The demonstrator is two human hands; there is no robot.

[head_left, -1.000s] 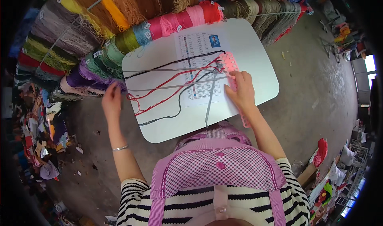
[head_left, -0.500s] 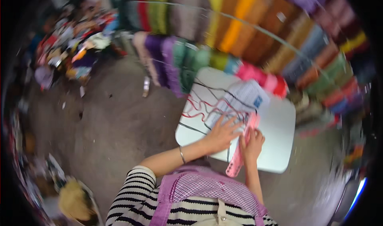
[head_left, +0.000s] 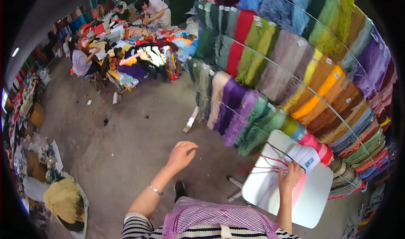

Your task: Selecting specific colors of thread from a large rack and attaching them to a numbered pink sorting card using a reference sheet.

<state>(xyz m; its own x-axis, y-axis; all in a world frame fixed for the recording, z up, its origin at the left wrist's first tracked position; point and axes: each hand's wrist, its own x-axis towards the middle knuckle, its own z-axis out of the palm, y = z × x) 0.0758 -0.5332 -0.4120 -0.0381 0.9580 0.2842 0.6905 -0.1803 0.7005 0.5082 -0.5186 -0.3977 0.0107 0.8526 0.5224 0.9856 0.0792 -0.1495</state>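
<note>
My right hand (head_left: 290, 181) is on a small white table (head_left: 314, 207) at the right. Its fingers curl over the upper end of a pink strip (head_left: 300, 186), where strands of yarn meet; the hand partly hides the strip. Red yarn (head_left: 270, 158) and black yarn (head_left: 276, 147) trail from there to the table's left edge. A printed sheet (head_left: 311, 155) lies just beyond the fingers. Off the table, my left hand (head_left: 181, 155) hangs over the floor, holding nothing, its fingers loosely bent and the thumb apart.
Racks of coloured yarn hanks (head_left: 291, 66) fill the right side behind the table. Further off, a long table heaped with yarn (head_left: 143, 53) has people (head_left: 158, 11) around it. A sack with tan yarn (head_left: 63, 201) stands at lower left. A pale strip (head_left: 192, 120) lies on the floor.
My left hand has left the yarn and the table and swung out left. My right hand stays at the pink strip. The view has turned left and up, showing the far table and people.
</note>
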